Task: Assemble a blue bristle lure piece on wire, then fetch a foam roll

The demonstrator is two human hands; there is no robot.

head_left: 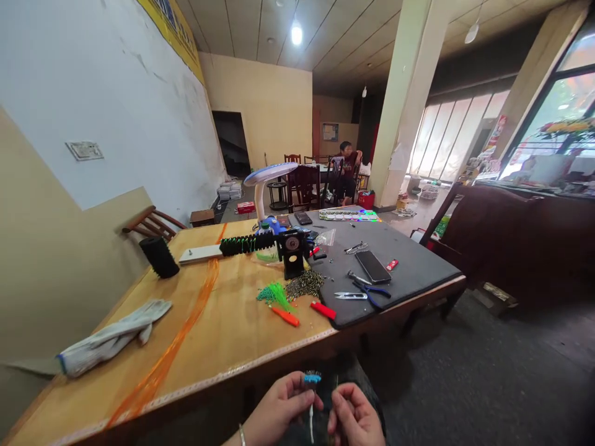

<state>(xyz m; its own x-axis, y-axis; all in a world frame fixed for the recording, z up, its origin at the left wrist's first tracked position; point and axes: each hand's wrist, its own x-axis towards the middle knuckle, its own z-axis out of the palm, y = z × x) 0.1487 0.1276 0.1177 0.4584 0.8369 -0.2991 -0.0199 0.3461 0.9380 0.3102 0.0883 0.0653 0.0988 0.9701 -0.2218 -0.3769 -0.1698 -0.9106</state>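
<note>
Low in front of me, past the table's near edge, my left hand [289,404] pinches a small bundle with a bright blue band and dark bits on top [312,377]. A thin white strip [311,426] hangs below that bundle, beside the thumb. Just to the right, my right hand [356,414] is closed, thumb against the index finger. A fine line seems to rise from its fingertips, but what they grip is too small to make out. The two hands are close but apart.
On the table stand a hand-cranked device [292,248] and a lamp [271,174]. Nearer lie green strands [280,294], small metallic pieces [305,285], snips [351,296], pliers [375,290] and a phone [373,266]. Orange strands [186,334] and gloves [114,337] lie left. A person [346,173] sits far back.
</note>
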